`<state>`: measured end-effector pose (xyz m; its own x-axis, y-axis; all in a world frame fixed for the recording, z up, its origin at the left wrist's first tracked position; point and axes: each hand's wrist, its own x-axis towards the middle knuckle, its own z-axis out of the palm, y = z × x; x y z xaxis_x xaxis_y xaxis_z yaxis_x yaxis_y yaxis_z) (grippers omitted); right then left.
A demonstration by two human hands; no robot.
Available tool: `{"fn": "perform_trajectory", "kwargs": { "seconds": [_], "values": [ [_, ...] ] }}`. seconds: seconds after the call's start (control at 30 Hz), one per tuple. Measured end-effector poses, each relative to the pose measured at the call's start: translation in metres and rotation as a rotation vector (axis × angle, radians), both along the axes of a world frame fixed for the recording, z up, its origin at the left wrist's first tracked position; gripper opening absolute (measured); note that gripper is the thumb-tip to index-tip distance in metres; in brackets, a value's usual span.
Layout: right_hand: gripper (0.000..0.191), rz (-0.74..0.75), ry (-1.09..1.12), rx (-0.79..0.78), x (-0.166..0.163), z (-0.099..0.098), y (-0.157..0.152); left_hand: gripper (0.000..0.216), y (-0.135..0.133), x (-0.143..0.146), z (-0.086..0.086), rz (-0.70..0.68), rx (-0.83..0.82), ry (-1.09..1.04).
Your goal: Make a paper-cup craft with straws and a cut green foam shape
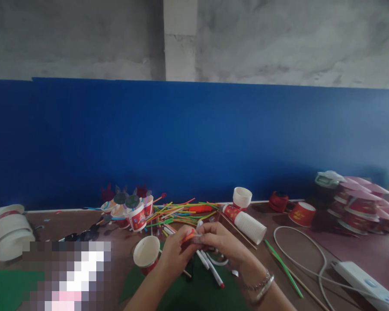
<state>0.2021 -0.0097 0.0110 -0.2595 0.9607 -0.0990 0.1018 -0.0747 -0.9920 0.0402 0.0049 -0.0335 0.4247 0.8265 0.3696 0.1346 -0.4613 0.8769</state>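
Note:
My left hand (179,249) is closed on a small orange strip (189,236), pinched between thumb and fingers. My right hand (218,242) meets it fingertip to fingertip, closed at the near end of the strip; the fingers hide most of it, so its kind is unclear. Left of my left wrist stands a white-rimmed red paper cup (147,251). Beneath my hands lie white marker pens (215,270), one with a red end, on a green sheet (197,296).
Behind my hands are loose coloured straws (178,211) and decorated paper cups (136,217). Stacked cups (248,224) lie to the right. Farther right are a white cable (324,255), a power strip (366,280) and pink-topped cups (359,207). A blue panel (194,138) stands behind.

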Motion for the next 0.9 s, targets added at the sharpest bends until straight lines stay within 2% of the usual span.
{"fn": "perform_trajectory", "kwargs": {
  "seconds": [0.27, 0.4, 0.53, 0.67, 0.77, 0.9],
  "values": [
    [0.015, 0.117, 0.084, 0.032, 0.006, 0.001, -0.001, 0.014, -0.004, 0.006, -0.013, 0.0, -0.071, -0.128],
    [0.012, 0.145, 0.174, 0.044, 0.007, 0.004, -0.002, 0.016, -0.004, 0.006, -0.013, 0.012, -0.078, -0.168],
    [0.015, 0.126, 0.124, 0.038, 0.012, 0.006, -0.005, 0.018, -0.005, 0.007, 0.0, -0.004, -0.054, -0.183],
    [0.018, 0.1, 0.025, 0.111, 0.012, 0.009, -0.009, 0.019, -0.009, 0.002, 0.019, -0.042, -0.041, -0.077],
    [0.014, 0.065, -0.042, 0.176, 0.006, 0.013, -0.012, 0.025, -0.009, -0.002, 0.027, -0.078, -0.071, -0.1],
    [0.011, 0.017, -0.148, 0.146, -0.005, 0.019, -0.011, 0.021, -0.005, -0.006, 0.028, 0.013, -0.065, -0.118]
  ]
}}
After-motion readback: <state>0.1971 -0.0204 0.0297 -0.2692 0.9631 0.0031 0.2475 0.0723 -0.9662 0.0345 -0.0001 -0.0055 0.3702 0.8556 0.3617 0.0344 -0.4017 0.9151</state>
